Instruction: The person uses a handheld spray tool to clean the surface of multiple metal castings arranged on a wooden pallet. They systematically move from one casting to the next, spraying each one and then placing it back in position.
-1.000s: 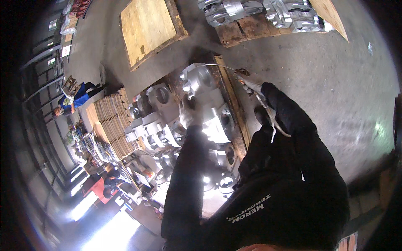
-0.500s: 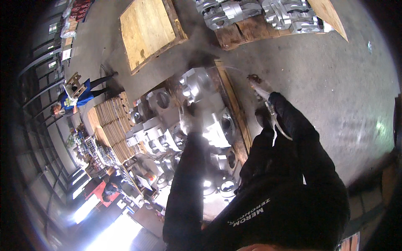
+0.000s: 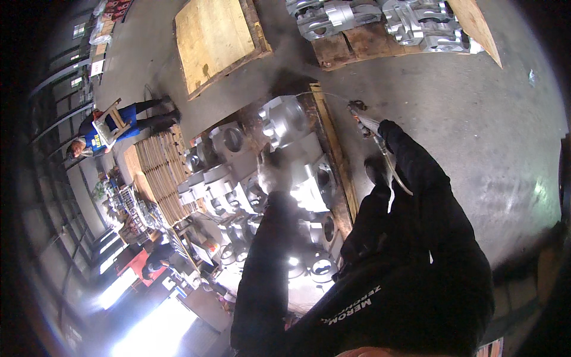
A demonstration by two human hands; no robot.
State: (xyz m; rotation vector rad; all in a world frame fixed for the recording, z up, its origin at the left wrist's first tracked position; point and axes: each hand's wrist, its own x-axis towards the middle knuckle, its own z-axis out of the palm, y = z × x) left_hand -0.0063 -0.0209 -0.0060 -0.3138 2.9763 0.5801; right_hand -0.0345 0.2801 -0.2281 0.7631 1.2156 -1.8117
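A smooth grey floor (image 3: pixel 476 125) spreads wide, small bright windows (image 3: pixel 79 30) dot the dark left side, and white light (image 3: pixel 156 330) glares at lower left

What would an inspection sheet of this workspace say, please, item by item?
Surface: wooden pallet, mostly covered, on grey floor.
Job's things: silver castings, set close together; hand tool, details too small to tell.
Clutter: brown layered stack beside the pallet.
Grips: left grip at the castings, contact unclear; right grip closed on the tool.
Cables: pale hose beside the right forearm.
Surroundings: co-worker in blue, picture left; second pallet with castings, picture top.
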